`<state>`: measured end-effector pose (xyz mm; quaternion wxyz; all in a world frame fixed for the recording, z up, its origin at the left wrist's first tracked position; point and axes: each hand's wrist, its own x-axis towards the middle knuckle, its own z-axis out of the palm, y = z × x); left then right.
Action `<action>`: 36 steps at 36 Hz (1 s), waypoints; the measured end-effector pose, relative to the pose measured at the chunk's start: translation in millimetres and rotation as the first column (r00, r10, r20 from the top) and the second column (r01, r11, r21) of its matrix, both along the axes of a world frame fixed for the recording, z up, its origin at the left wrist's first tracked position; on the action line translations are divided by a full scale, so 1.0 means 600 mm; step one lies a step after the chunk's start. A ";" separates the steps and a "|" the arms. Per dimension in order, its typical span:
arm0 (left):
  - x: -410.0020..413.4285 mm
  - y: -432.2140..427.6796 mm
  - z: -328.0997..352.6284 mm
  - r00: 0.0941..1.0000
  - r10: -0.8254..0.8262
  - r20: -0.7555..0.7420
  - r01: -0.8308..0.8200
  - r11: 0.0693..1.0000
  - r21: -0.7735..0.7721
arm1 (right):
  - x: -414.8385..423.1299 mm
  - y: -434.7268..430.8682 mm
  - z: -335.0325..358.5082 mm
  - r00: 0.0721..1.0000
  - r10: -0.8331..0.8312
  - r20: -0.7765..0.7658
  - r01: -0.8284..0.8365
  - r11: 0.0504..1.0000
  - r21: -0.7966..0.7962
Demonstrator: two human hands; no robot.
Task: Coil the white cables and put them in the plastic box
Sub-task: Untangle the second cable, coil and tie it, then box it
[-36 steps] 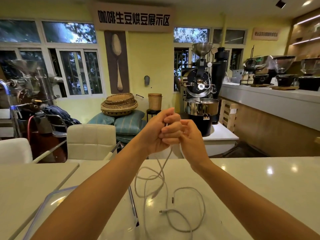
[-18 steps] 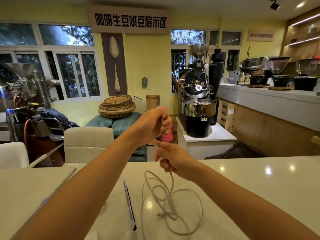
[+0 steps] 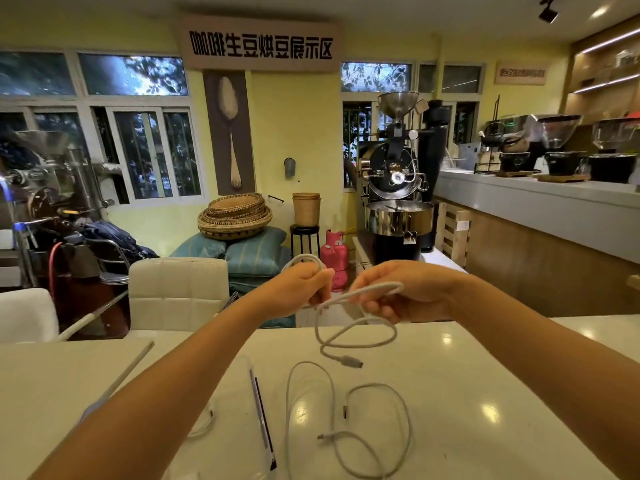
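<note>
Two white cables in play. Tabletop (image 3: 485, 358) is pale and glossy and carries everything. Plastic box (image 3: 258, 403) is clear, at lower left, partly behind the left forearm. A white coil (image 3: 204, 422) seems to lie inside it, can't confirm. Left hand (image 3: 304, 285) is raised above the tabletop, fingers curled round a small loop of the held cable (image 3: 356, 336). Right hand (image 3: 408, 294) is just beside it, fingers curled, gripping the next stretch. The rest of that cable hangs in a slack ring below the hands, with the connector (image 3: 351, 362) dangling at the free end — touching the surface or not, hard to tell. Loose cable (image 3: 375, 427) sprawls uncoiled on the tabletop, near the box. Handling, my judgement: light, soft, springy — loops will want to pop open. Keep the coil pinched where the turns cross and feed slack with the other hand. Take the loose one by a plug end.
</note>
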<state>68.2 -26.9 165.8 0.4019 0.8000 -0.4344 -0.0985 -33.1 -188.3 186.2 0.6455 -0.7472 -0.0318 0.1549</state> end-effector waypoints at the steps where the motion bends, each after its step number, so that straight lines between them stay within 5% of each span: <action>1: -0.003 0.001 -0.001 0.999 -0.027 -0.024 0.027 1.000 0.011 | -0.001 -0.006 0.003 1.000 -0.004 0.006 0.003 0.998 0.059; 8: -0.023 0.007 -0.019 0.952 -0.215 -0.220 0.210 0.977 -0.046 | 0.001 -0.019 0.006 0.980 0.182 0.078 -0.198 0.882 0.428; 12: -0.029 0.007 -0.029 0.828 -0.340 -0.446 0.260 0.938 -0.231 | 0.011 -0.027 0.003 0.958 0.238 0.162 -0.288 0.798 0.529; 18: -0.042 0.009 -0.031 0.650 -0.491 -0.581 0.340 0.871 -0.356 | 0.007 -0.008 0.016 0.982 -0.096 0.162 0.014 0.893 0.450; 22: -0.046 0.008 -0.032 0.602 -0.535 -0.592 0.405 0.844 -0.351 | 0.018 -0.004 0.017 0.966 -0.239 0.101 0.141 0.811 0.568; 28: -0.065 0.002 -0.033 0.646 -0.484 -0.591 0.416 0.872 -0.259 | 0.044 0.004 0.014 0.957 -0.290 -0.011 0.192 0.604 0.773; 36: -0.069 0.004 -0.019 0.673 -0.458 -0.580 0.342 0.889 -0.306 | 0.067 0.015 -0.007 0.912 -0.403 -0.084 0.319 0.564 0.761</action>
